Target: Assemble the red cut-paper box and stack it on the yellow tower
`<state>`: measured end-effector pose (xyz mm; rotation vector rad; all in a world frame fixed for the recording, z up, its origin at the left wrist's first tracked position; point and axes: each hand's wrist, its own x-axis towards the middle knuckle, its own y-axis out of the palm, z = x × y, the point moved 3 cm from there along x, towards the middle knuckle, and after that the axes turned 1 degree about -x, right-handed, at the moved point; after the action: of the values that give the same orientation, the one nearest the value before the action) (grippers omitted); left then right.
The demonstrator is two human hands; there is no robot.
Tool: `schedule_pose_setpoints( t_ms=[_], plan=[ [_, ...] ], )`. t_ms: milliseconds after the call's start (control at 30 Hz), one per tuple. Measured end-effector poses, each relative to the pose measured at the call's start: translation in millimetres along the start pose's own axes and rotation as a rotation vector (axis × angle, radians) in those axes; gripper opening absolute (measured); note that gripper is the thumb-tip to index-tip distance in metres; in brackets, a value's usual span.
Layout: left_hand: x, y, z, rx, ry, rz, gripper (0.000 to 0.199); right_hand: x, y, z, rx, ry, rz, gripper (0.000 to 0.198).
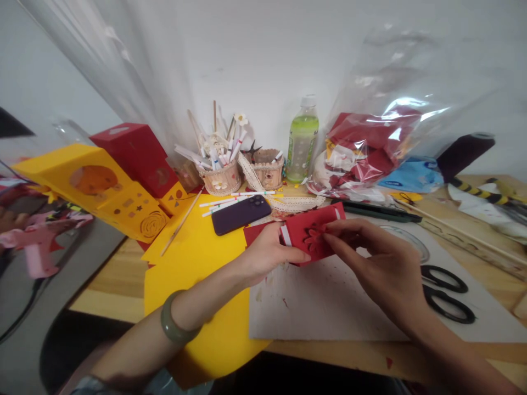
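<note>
My left hand (267,253) grips a red paper piece (299,223) by its left end, thumb along the lower edge. The piece has white strips near its two ends and a flower-shaped cut in its face. At that cut, the thumb and fingertips of my right hand (373,255) are pinched together on a bit of red paper; whether it is loose or part of the piece is hard to tell. Below both hands lies a pale board (329,307) with small red scraps on it. A dark phone (242,214) rests just beyond my left hand.
Yellow sheets (206,307) lie on the left, near red (138,156) and yellow (90,181) boxes. Behind stand pots of markers (222,178) and a green bottle (303,140). Black-handled scissors (448,296) lie right. A pink glue gun (35,247) is far left.
</note>
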<state>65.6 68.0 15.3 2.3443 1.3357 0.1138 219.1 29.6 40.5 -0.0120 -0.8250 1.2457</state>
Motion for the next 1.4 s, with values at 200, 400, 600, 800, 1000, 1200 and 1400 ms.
schedule_pose_setpoints(
  t_ms=[200,400,600,800,1000,1200,1400],
  plan=[
    [-0.5,4.1,-1.6,0.002,-0.017,-0.037,0.046,0.5,1.7,0.8,0.033,0.033,-0.029,0.002],
    [0.6,5.0,1.3,-0.013,-0.008,-0.041,0.043,-1.1,2.5,2.4,-0.049,-0.034,-0.023,0.002],
    [0.7,3.3,1.8,-0.018,0.001,-0.062,0.041,-2.0,3.1,2.0,-0.062,-0.099,0.000,0.006],
    [1.5,2.4,2.2,-0.084,-0.017,-0.046,0.036,-2.6,2.4,4.2,-0.092,-0.144,0.011,0.007],
    [-0.6,4.6,0.0,-0.132,-0.067,-0.058,0.040,-4.2,-3.9,5.9,-0.128,-0.176,-0.121,0.011],
    [-1.1,4.3,1.8,-0.100,-0.053,-0.024,0.034,-3.3,-2.2,6.4,-0.138,-0.129,-0.027,0.007],
    [0.1,2.5,3.6,-0.085,-0.028,-0.029,0.034,-0.5,-1.7,4.5,-0.070,-0.059,-0.003,0.006]
  ],
)
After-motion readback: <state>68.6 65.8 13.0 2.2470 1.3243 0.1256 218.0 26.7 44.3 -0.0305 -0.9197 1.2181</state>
